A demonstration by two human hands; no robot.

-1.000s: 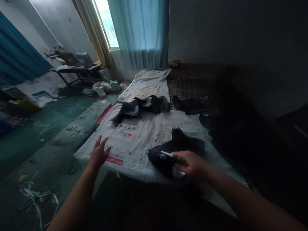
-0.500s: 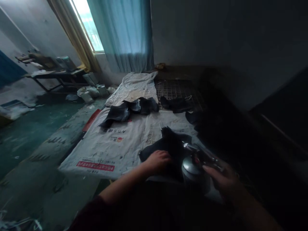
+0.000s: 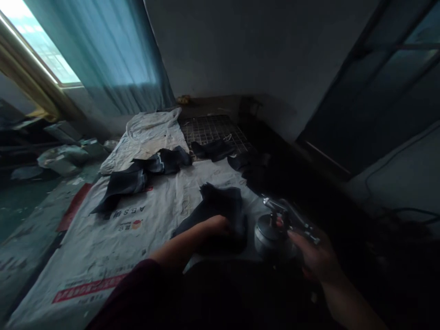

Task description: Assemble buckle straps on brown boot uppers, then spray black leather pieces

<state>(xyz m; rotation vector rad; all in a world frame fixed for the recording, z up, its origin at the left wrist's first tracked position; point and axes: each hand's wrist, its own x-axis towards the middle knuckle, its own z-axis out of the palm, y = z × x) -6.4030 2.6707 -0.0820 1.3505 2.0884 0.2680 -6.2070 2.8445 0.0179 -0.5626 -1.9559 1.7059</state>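
Note:
A metal spray gun (image 3: 277,208) with a round silver cup (image 3: 268,231) under it is in my right hand (image 3: 314,254). My fingers are wrapped round its handle, and its nozzle points left and away from me. My left hand (image 3: 218,223) lies over a black, sheet-like piece (image 3: 223,199) with a jagged far edge, possibly a stack. Blur and shadow hide the left fingertips, so their grip is unclear. The piece rests on a white printed sack cloth (image 3: 161,229) at the near side of the work surface.
Several curled black pieces (image 3: 125,183) lie in a row across the cloth, with others (image 3: 213,149) farther right. Behind is a wire grid (image 3: 213,128). Bundles (image 3: 62,158) sit on the floor at left. A hose (image 3: 412,211) runs at the right.
My view has turned to the right, showing more of the dark right side. My left hand has shifted right across the black piece. The spray gun stays in my right hand.

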